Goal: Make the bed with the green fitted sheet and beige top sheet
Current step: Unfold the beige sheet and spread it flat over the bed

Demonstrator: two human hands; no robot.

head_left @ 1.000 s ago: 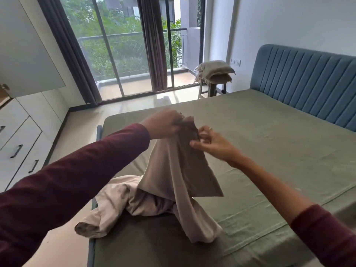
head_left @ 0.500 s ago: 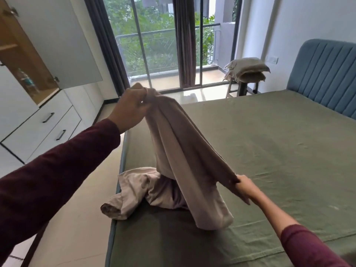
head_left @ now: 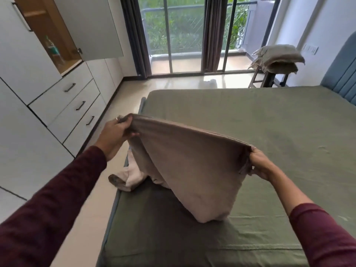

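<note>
Half a second ago the left hand (head_left: 115,134) held one end of the beige cotton top sheet (head_left: 185,166) high while the right hand (head_left: 260,166) pinched it low near the mattress. Now the two have drawn apart and nearly level, so a top edge of the cloth runs taut between them, sloping slightly down to the right. The camera has also tipped lower.

Going left to right: the white wardrobe with black-handled drawers (head_left: 73,105) lines the left wall, and a strip of pale tiled floor (head_left: 123,93) lies between it and the bed. The left hand, fingers curled, grips the bunched corner of the sheet over the bed's left edge. Below it, the rest of the sheet lies crumpled at that edge, one fold spilling over the side toward the floor. The stretched panel hangs down to touch the smooth green fitted sheet (head_left: 260,116), which covers the mattress. The right hand grips the other end, thumb side toward the cloth; its fingertips seem tucked behind the fabric.

Beyond the hands the green surface runs flat to the blue padded headboard (head_left: 344,78) at right. A stool stacked with grey-beige pillows (head_left: 277,58) stands by the far corner.
</note>
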